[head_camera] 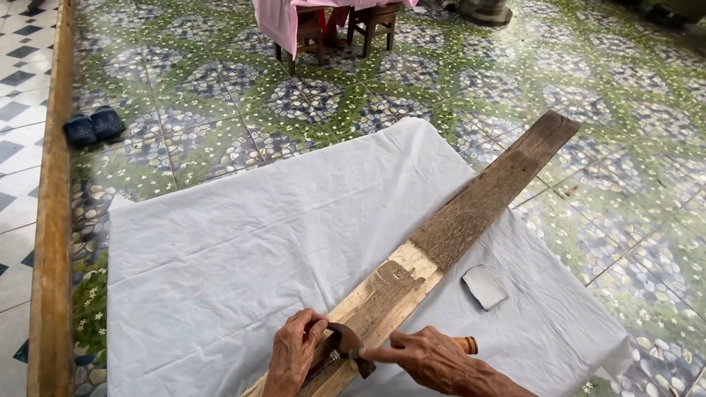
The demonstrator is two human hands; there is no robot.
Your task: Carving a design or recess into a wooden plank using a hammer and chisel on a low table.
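Note:
A long weathered wooden plank [478, 202] lies diagonally across a white cloth [243, 250], its near part scraped pale. At the plank's near end a dark curved blade tool [346, 345] with a light wooden handle [466, 344] rests across the board. My left hand [293, 356] grips the tool's left end on the plank. On the handle side, my right hand [430, 359] holds the tool with the forefinger stretched along the blade.
A small grey flat piece [484, 286] lies on the cloth right of the plank. Patterned tile floor surrounds the cloth. Dark sandals [93, 126] sit at far left by a wooden border [53, 220]. Wooden stools [371, 22] under a pink cloth stand at the back.

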